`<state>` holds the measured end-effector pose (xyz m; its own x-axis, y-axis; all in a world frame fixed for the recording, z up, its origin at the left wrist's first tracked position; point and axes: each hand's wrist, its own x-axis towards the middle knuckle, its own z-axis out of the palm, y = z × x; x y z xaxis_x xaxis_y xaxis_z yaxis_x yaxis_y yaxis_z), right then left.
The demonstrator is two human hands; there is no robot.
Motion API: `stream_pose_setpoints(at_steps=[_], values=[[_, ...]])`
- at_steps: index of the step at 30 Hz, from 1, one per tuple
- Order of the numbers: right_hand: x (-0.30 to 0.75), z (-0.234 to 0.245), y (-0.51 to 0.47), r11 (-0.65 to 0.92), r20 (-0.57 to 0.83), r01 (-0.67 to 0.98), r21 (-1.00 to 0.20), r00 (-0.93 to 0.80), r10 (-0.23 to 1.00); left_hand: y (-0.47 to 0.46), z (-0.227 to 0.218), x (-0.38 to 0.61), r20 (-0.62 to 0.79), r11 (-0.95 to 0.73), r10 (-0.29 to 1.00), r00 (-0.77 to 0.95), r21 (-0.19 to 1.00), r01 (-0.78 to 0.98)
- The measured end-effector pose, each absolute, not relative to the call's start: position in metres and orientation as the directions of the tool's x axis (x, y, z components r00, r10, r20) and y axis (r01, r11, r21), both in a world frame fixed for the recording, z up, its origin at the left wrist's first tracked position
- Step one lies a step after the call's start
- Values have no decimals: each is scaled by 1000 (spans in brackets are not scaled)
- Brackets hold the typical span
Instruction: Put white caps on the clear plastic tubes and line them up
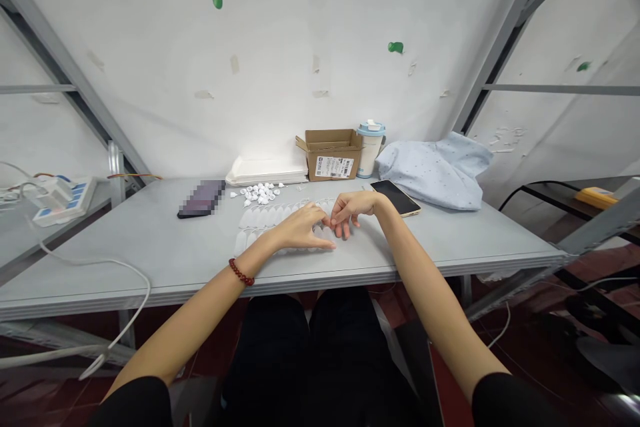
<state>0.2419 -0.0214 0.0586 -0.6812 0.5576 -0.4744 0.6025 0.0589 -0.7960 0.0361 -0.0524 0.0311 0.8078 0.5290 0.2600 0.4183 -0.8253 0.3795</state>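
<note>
Two rows of translucent plastic pieces with rounded, scalloped edges lie on the grey table; the back row [265, 216] sits above the front row [242, 240]. My left hand [300, 227], with a red bead bracelet at its wrist, arches over the right end of the front row. Its thumb and fingers are spread apart, the thumb lying along the near side. Touching or almost touching its fingertips, my right hand [345, 212] pinches thumb and index finger together over the same end. Whatever is in that pinch is too small to make out. Small white plastic pieces [261, 194] lie in a loose pile behind the rows.
At the back stand a white tray-like stack [267, 172], an open cardboard box [333, 163] and a lidded cup [369, 153]. A tablet-like device [396, 197] and pale blue cloth [435, 170] lie right. A blurred phone-like object [203, 199] lies left; a white cable [143, 273] hangs over the table edge.
</note>
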Motion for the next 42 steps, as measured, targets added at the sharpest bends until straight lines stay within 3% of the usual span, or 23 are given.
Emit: stream_pose_setpoints(at_steps=[8,13,15,18,20,21,24,28,34,42], values=[[242,57,-20,49,-478,602,-797,-678,559,-55,33,35,257,-821,529,809,396,411],[253,53,-11,85,-429,600,-796,-656,621,-34,36,23,360,-751,650,669,438,494],[259,49,-2,124,-312,602,-789,-565,764,-13,37,13,375,-696,717,588,434,572],[268,38,11,121,44,774,-622,-120,992,21,38,-1,292,-632,774,562,403,662],[273,29,18,-17,239,913,-407,124,963,41,37,-7,264,-601,799,540,345,721],[275,25,21,-52,279,943,-329,150,948,49,36,-7,244,-585,811,532,320,745],[279,13,26,6,289,987,-163,42,956,65,34,-3,154,-548,836,526,284,787],[278,3,29,-6,271,998,-57,21,962,76,32,7,78,-514,855,513,265,816],[277,0,29,-55,144,995,-84,67,987,80,28,13,42,-536,838,544,256,805],[276,7,28,-21,184,991,-134,45,982,71,28,5,68,-509,859,507,218,832]])
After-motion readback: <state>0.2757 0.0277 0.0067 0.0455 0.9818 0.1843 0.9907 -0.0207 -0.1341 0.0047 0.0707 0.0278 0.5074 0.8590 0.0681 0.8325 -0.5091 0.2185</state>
